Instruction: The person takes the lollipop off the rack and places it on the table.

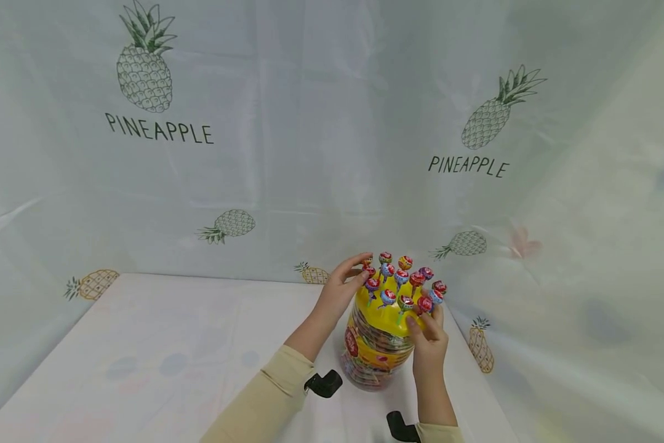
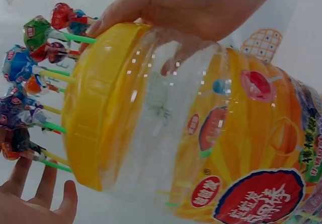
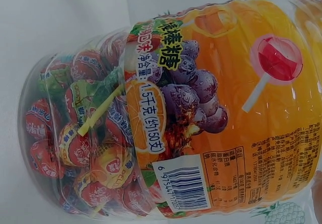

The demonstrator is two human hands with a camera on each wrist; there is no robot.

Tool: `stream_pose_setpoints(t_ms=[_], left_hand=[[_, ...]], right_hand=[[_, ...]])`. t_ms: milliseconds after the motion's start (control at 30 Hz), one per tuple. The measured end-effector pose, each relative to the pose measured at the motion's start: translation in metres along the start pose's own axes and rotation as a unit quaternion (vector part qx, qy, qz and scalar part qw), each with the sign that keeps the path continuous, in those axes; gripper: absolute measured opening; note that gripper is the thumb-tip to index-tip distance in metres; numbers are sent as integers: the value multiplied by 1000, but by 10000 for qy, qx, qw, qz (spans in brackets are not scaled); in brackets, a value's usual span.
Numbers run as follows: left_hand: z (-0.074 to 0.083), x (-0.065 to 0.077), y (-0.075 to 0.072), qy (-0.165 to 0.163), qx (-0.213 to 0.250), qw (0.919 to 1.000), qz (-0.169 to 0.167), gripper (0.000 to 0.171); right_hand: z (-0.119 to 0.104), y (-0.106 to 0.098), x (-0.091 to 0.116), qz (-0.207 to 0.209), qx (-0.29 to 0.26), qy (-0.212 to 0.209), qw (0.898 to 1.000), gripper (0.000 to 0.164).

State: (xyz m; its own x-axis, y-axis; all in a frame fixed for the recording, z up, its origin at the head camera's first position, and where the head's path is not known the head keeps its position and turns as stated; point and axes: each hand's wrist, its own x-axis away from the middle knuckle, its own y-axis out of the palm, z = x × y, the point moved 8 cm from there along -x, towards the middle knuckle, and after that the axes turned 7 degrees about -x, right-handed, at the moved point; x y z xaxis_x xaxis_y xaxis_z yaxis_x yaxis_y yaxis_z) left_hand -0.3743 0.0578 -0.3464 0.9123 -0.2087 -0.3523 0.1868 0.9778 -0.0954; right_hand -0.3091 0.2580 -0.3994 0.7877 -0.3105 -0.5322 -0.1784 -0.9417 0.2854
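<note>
The transparent jar (image 1: pixel 377 355) stands upright on the white tabletop (image 1: pixel 226 344), with its yellow lid (image 1: pixel 384 317) in place. Lollipops (image 1: pixel 387 270) stand in the lid, heads up, sticks down. The hands are apart, on opposite sides of the jar. At the jar's left, the left hand (image 1: pixel 340 287) pinches an edge lollipop (image 1: pixel 367 261). At the jar's right, the right hand (image 1: pixel 432 335) contacts the lid edge; whether it grips a stick cannot be determined. Wrapped candies (image 3: pixel 95 148) occupy the jar's base.
</note>
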Motion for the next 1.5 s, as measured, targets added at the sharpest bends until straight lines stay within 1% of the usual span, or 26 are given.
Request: stream_pose_setpoints(t_ms=[100, 200, 333, 400, 467, 600, 633, 700, 767, 833, 933, 1000, 1100, 1200, 1300, 1367, 1500], left_hand=[[6, 1, -6, 174, 91, 9997, 121, 39], [7, 5, -16, 309, 152, 9987, 374, 41], [3, 13, -31, 361, 107, 9964, 761, 41], [-1, 16, -36, 358, 45, 9956, 862, 41], [-8, 21, -39, 267, 33, 9953, 935, 42], [-33, 35, -41, -174, 53, 9946, 1022, 46], [-40, 39, -40, -313, 31, 9943, 1018, 46], [-54, 45, -38, -477, -32, 9942, 962, 46], [-64, 49, -35, -515, -110, 9946, 892, 44], [-74, 54, -34, -481, -145, 9953, 830, 43], [-89, 60, -34, -456, -250, 9956, 783, 42], [-103, 64, -36, -558, -388, 9949, 748, 42], [-125, 73, -38, -833, -554, 9927, 673, 42], [-143, 79, -39, -1029, -597, 9911, 593, 43], [-157, 82, -41, -1059, -610, 9910, 541, 43], [-166, 83, -42, -1038, -662, 9913, 470, 43], [-183, 85, -45, -1119, -730, 9907, 238, 43]], right_hand=[[1, 0, 0, 33, 6, 21, 10000, 27], [1, -1, 0, 52, 28, 33, 10000, 28], [1, 0, -1, 17, 2, -15, 10000, 27], [0, 0, -1, 15, 13, -56, 10000, 26], [0, -1, -1, 19, 6, -83, 10000, 25], [-2, -1, -1, -18, -1, -130, 9999, 24], [-1, -1, -2, -33, -22, -129, 9999, 25], [-1, -1, -3, -25, -38, -101, 9999, 26], [0, -2, -4, 21, -59, -53, 10000, 28], [1, -3, -4, 83, -64, 1, 9999, 29], [2, -4, -3, 108, -61, 9, 9999, 29], [2, -3, -3, 94, -86, -2, 9999, 28], [2, -3, -3, 96, -137, 7, 9999, 28], [2, -3, -3, 67, -137, -31, 9999, 28], [1, -2, -3, 48, -107, -95, 9999, 28], [1, -1, -3, 13, -234, -148, 9996, 27], [1, 2, -2, -41, -397, -238, 9989, 25]])
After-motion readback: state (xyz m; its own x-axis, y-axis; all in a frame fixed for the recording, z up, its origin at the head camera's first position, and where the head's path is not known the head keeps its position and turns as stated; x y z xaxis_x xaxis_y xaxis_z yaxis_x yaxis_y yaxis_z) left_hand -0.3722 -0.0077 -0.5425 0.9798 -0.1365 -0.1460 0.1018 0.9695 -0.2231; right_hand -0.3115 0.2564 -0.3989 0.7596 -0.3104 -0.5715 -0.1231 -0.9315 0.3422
